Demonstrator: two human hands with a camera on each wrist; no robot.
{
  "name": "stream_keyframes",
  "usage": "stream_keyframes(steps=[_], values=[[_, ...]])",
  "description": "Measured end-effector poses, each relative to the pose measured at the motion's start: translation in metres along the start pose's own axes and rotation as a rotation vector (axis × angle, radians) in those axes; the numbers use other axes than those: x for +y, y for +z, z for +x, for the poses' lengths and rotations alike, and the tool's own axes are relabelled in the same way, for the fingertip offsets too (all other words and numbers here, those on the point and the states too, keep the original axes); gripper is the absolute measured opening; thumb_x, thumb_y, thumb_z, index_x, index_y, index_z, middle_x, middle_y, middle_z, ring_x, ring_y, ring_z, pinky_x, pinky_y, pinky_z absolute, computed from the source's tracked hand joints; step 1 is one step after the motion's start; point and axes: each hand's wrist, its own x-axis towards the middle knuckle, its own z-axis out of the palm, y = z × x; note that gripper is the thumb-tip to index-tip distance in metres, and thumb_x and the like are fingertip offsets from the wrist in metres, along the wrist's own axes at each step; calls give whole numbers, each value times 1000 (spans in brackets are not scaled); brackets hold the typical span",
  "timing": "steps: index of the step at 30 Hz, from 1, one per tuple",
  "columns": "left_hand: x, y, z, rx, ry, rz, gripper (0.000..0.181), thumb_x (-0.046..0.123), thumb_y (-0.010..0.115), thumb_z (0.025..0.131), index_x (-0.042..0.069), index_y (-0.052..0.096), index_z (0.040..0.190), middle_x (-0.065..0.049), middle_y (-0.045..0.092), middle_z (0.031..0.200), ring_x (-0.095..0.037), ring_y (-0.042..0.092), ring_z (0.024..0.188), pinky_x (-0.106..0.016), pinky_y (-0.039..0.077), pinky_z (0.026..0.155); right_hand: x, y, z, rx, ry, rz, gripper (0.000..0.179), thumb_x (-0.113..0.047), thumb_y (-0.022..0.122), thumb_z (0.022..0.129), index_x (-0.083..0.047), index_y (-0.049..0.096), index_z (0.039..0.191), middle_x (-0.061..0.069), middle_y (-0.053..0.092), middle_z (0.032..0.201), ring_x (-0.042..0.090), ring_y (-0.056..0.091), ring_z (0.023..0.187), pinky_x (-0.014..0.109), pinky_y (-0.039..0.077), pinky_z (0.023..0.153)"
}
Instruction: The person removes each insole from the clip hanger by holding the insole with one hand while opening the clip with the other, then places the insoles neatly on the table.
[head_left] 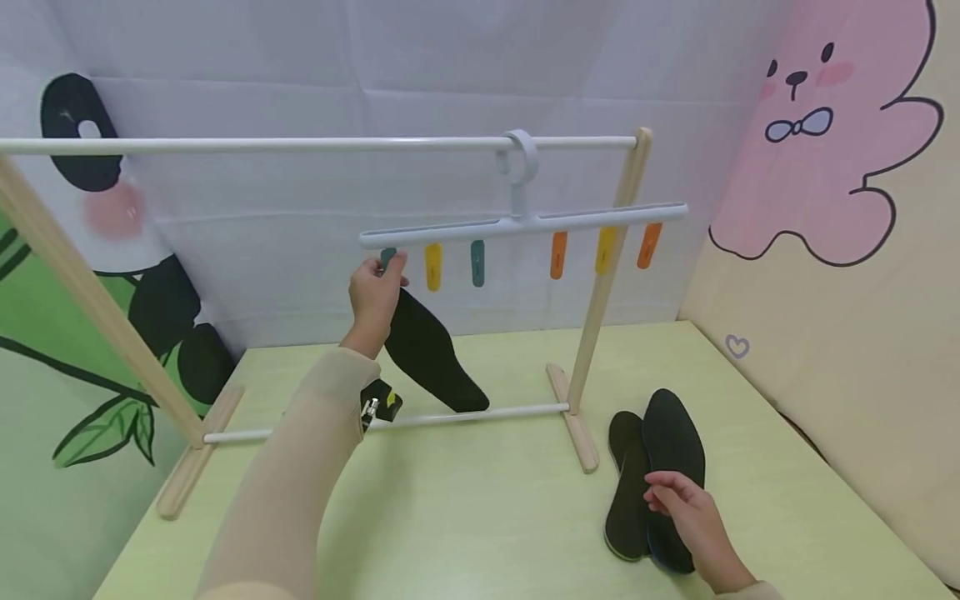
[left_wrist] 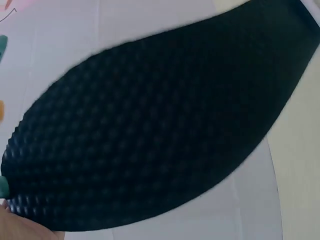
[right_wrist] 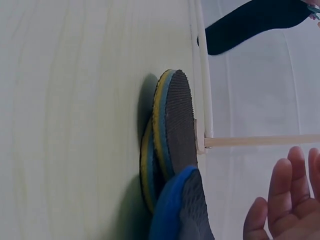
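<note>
At the left end of a white clip hanger [head_left: 450, 229], my left hand [head_left: 375, 292] pinches the upper end of a black insole [head_left: 427, 346] beside a green clip [head_left: 387, 257]. The insole slants down to the right, and in the left wrist view its bumpy face [left_wrist: 150, 135] fills most of the picture. The green clip [left_wrist: 4, 187] overlaps the insole's edge there. My right hand [head_left: 693, 521] is above other dark insoles [head_left: 675, 442] on the table, holding nothing. In the right wrist view its fingers [right_wrist: 280, 187] are loosely extended.
The hanger hooks over the top bar [head_left: 300, 146] of a wooden rack. Yellow [head_left: 433, 267], green [head_left: 477, 262] and orange clips [head_left: 558, 254] line the hanger. The rack's right foot [head_left: 573, 421] stands left of the insoles. Fabric [head_left: 465, 183] hangs behind the table [head_left: 450, 517].
</note>
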Motion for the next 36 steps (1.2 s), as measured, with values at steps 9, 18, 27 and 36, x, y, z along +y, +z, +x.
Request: stream_keyframes(steps=[9,18,27,36], values=[[10,-2,-4,-57,-103,-146,35,37,55,97,8,48,78,6,54,62,-14,48,85,-29,33,79,-3,6,0,-18,-27,16,19,2,46,97,13,58,107,8,64,83,14,61,75,23,49,72],[13,-3,-20,-216,-223,-200,31,38,52,99,8,52,95,3,54,70,-16,50,91,-32,35,97,-6,21,3,-73,-41,14,23,-1,49,97,14,57,113,9,65,86,13,61,76,24,49,73],[19,0,-34,-299,-263,-214,34,39,49,100,6,52,104,1,53,74,-11,52,70,-23,43,69,-21,42,14,-215,-148,-123,34,-9,51,99,5,51,130,20,58,121,23,57,105,33,45,88],[20,0,-40,-309,-295,-224,38,39,48,100,2,52,106,1,52,72,-11,50,66,-24,42,64,-36,64,25,-282,-256,-190,35,-5,55,96,7,50,129,20,58,117,27,56,105,34,46,87]])
